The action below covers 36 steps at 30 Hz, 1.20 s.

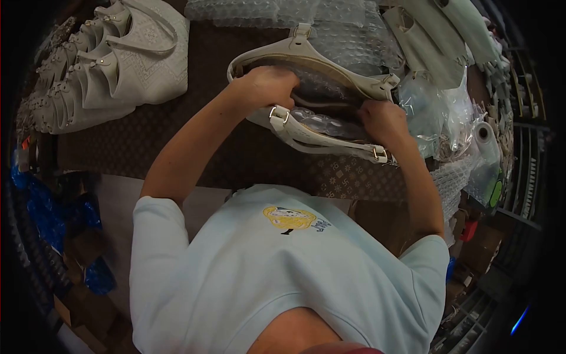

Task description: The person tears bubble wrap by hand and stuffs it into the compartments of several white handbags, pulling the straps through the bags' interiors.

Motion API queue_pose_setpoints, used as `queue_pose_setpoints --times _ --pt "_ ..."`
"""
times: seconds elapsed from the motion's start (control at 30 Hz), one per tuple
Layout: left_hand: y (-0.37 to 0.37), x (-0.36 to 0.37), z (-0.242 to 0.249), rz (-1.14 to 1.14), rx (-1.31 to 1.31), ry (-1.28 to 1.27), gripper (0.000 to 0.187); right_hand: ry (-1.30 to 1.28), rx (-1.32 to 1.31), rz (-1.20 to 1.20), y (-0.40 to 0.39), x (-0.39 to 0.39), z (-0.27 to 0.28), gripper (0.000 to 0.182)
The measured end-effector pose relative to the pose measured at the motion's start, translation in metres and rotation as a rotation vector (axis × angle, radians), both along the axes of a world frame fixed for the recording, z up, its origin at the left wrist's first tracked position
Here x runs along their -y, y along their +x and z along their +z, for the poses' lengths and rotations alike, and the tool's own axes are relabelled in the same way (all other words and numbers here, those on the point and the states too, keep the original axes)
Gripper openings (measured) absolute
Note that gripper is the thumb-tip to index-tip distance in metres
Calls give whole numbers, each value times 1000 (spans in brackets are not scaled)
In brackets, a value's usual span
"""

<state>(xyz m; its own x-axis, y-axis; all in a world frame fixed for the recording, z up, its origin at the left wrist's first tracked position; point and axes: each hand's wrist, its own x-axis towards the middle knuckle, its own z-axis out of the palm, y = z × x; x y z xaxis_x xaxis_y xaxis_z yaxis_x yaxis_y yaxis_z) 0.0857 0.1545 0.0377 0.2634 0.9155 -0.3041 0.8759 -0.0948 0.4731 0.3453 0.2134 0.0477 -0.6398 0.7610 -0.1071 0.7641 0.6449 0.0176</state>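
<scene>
A cream handbag (321, 50) with gold buckles lies on the brown patterned table, its zipped mouth spread wide. Clear bubble wrap (333, 123) fills part of the inside. At the left end of the mouth, my left hand (268, 87) reaches over the rim with its fingers curled inward. My right hand (384, 123) is closed at the opposite end, its fingers dipping into the bag beside the bubble wrap. What the fingertips of either hand grip is hidden inside. The near strap with its buckles hangs over the side facing me.
Several similar cream handbags (147, 59) stand in a row at the left of the table (206, 44). Bubble wrap sheets (348, 17) lie along the back. Pale bag pieces (433, 50) and clear plastic (451, 109) are heaped at the right. Metal shelving (525, 171) stands beyond.
</scene>
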Motion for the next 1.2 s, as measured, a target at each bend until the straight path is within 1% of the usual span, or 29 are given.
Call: queue_pose_setpoints --times 0.03,0.07,0.1,0.13,0.2,0.23,0.27,0.33,0.37,0.4,0.47,0.5,0.57,0.6,0.63,0.67,0.7,0.77,0.8,0.83,0.87,0.9,0.93,1.0,1.03,1.1,1.13,1.17,1.2 --pt "1 -3 1 7 -28 -42 37 -27 -184 18 -4 7 21 15" --pt "1 -6 2 19 -54 -81 37 -55 -366 41 -10 18 53 13" --pt "3 -7 1 36 -42 -89 37 -315 -516 46 -14 36 87 12" --pt "6 -8 1 54 -69 -87 37 -579 -667 36 -15 58 108 11" --pt "4 -13 3 71 -105 -70 37 -798 -350 455 -19 90 107 15" --pt "4 -14 2 83 -76 -66 37 -705 -288 420 -25 100 78 20" --pt "5 -14 1 95 -46 -64 37 -613 -226 382 -27 113 29 27" --pt "7 -11 5 106 -49 -80 37 103 149 310 -24 119 -72 37" --pt "6 -11 8 117 -59 -90 37 108 144 319 -20 120 -94 37" --pt "5 -11 8 128 -63 -86 37 -11 153 326 -22 121 -98 40" --pt "3 -12 6 128 -65 -92 36 -488 105 330 -11 124 -91 44" --pt "2 -13 5 130 -66 -90 36 -848 50 323 -10 126 -53 45" --pt "1 -15 4 72 -33 -98 35 -1079 -253 571 -3 118 23 44" --pt "0 -14 0 70 -30 -94 35 -1157 -226 572 -7 105 88 44" --pt "-1 -11 -6 13 45 -95 35 -1120 -356 743 3 87 132 43" --pt "-1 -11 -9 -48 115 -95 34 -1006 -732 913 26 70 145 44" --pt "0 -12 -9 -55 111 -86 34 -993 -733 912 23 65 157 44" --pt "6 -6 -6 -43 64 -251 33 -39 -888 452 9 47 180 44" --pt "5 1 -1 20 156 -267 33 109 -895 335 -2 30 172 41" --pt "7 1 1 13 150 -262 33 240 -894 207 -13 14 163 39" --pt "9 0 1 -27 115 -250 34 50 -882 221 -28 -1 134 35" --pt "9 -1 0 -64 80 -238 35 9 -620 311 -37 -1 115 25" --pt "3 0 -9 -98 208 -198 36 -31 -354 401 -46 0 97 15" --pt "-4 15 -3 -4 400 -104 34 -332 -264 366 -67 11 62 16" --pt "-4 19 14 26 410 -194 35 -333 -263 369 -76 12 55 16" --pt "1 8 11 86 361 -235 37 -575 124 228 -89 9 44 16" --pt "-1 7 2 92 417 -178 40 -576 126 231 -88 6 38 16" --pt "-4 7 -2 99 422 -180 40 -575 48 264 -83 2 33 17" --pt "-5 8 -2 67 327 -68 33 -574 -29 298 -79 -2 28 18"
